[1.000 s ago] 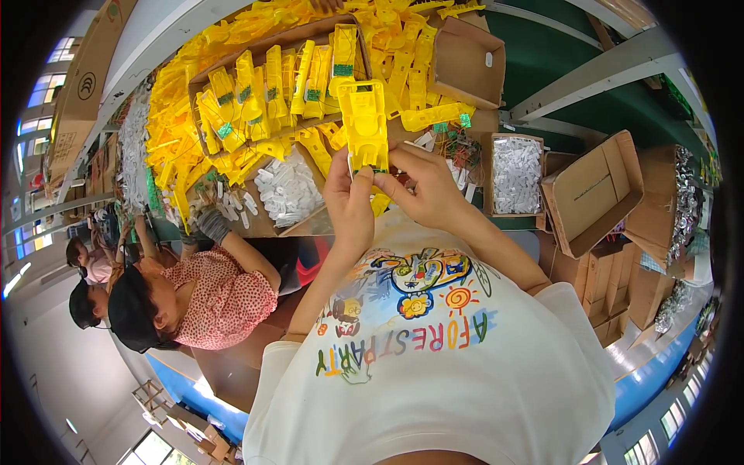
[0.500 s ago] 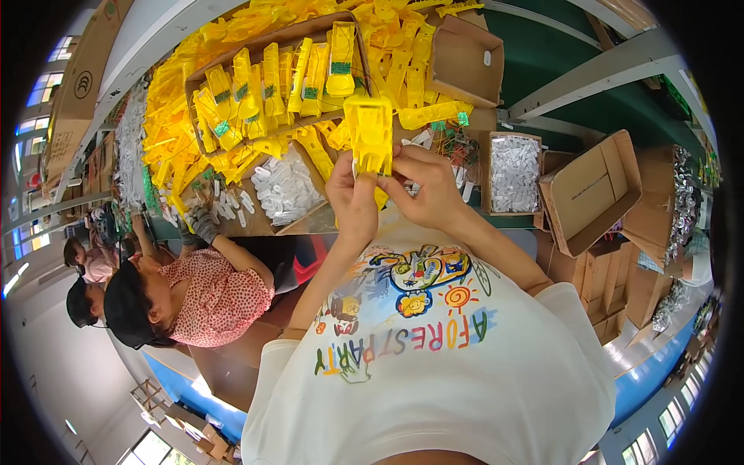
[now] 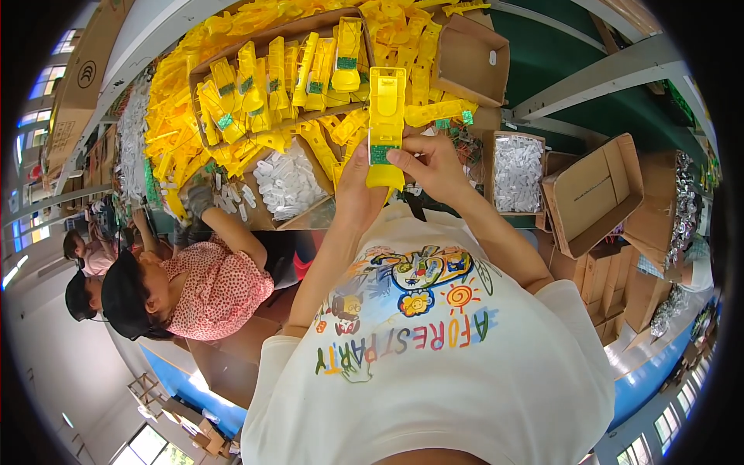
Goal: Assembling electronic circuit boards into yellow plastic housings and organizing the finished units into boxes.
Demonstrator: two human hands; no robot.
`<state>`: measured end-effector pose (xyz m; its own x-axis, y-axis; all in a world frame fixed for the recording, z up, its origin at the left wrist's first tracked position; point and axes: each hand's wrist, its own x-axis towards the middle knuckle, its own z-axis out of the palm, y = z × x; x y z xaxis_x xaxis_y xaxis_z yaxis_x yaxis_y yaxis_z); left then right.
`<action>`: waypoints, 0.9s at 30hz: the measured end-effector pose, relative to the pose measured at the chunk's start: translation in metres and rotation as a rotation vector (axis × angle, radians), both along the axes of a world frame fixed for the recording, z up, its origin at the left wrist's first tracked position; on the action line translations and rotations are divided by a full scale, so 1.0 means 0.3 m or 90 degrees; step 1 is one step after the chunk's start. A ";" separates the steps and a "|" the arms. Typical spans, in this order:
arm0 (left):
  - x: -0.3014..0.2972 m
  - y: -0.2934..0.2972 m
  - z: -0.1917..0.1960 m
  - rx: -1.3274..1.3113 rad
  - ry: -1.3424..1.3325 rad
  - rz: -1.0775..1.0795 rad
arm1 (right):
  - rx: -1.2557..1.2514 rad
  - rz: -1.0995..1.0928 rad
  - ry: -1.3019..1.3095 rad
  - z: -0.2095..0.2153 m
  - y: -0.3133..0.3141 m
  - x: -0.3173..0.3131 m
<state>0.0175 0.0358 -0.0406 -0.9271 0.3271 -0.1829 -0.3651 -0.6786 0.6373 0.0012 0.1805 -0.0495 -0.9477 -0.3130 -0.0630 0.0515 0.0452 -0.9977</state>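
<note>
Upright in front of my chest is a long yellow plastic shell [image 3: 387, 105], with a small green circuit board [image 3: 380, 154] set in its lower part. My left hand [image 3: 355, 190] grips the shell's left side near the bottom. On the other side, my right hand [image 3: 439, 169] has its thumb at the board's edge and its fingers partly hidden behind the shell. Beyond my hands, a cardboard tray [image 3: 200, 124] holds several similar yellow shells with green boards and thin wires. A box of small white plastic pieces [image 3: 287, 183] lies left of my hands.
Yellow parts [image 3: 174, 101] are heaped around the tray. To the right are another box of white pieces [image 3: 518, 172], a shallow cardboard box [image 3: 470, 60] and a tilted carton [image 3: 593, 194]. Metal beams [image 3: 597, 77] cross at right. A co-worker [image 3: 217, 291] in grey gloves works at left.
The yellow shell has been turned in my hands, so its green board now shows. My right thumb has moved onto the board's edge. The co-worker's arm has shifted slightly.
</note>
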 end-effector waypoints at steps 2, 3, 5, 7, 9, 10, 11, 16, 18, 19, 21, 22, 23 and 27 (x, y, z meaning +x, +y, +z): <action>0.007 0.000 -0.009 -0.040 -0.004 0.033 | 0.041 -0.023 0.036 -0.006 -0.006 0.012; 0.002 -0.002 -0.017 -0.074 -0.005 0.032 | 0.028 -0.023 -0.017 -0.015 -0.009 0.008; -0.010 -0.006 -0.031 -0.107 -0.002 0.031 | 0.016 -0.022 -0.066 -0.002 0.001 -0.001; -0.024 -0.025 -0.047 -0.111 0.034 0.056 | 0.590 0.114 0.127 0.072 0.012 -0.016; -0.026 -0.063 -0.025 -0.110 0.018 0.089 | 0.467 0.225 0.111 0.073 0.085 -0.050; -0.020 -0.075 -0.016 -0.107 -0.001 0.117 | 0.344 0.329 0.086 0.081 0.119 -0.058; -0.016 -0.078 -0.014 -0.106 0.001 0.118 | 0.345 0.329 0.088 0.106 0.133 -0.060; -0.029 -0.096 -0.013 -0.092 0.012 0.101 | -0.295 0.263 -0.241 0.111 0.196 -0.091; -0.030 -0.118 0.002 -0.080 0.014 0.117 | -0.297 0.231 -0.326 0.123 0.220 -0.102; -0.027 -0.129 0.010 -0.095 0.013 0.126 | -0.295 0.231 -0.325 0.112 0.232 -0.109; -0.018 -0.132 0.022 -0.109 0.012 0.135 | -0.184 0.100 -0.273 0.083 0.247 -0.120; -0.014 -0.127 0.027 -0.180 0.022 0.118 | -0.181 0.013 -0.248 0.093 0.233 -0.120; -0.011 -0.123 0.029 -0.252 0.032 0.100 | -0.181 0.012 -0.247 0.084 0.227 -0.129; 0.002 -0.102 0.026 -0.212 -0.016 0.108 | -0.025 -0.169 0.041 0.092 0.209 -0.182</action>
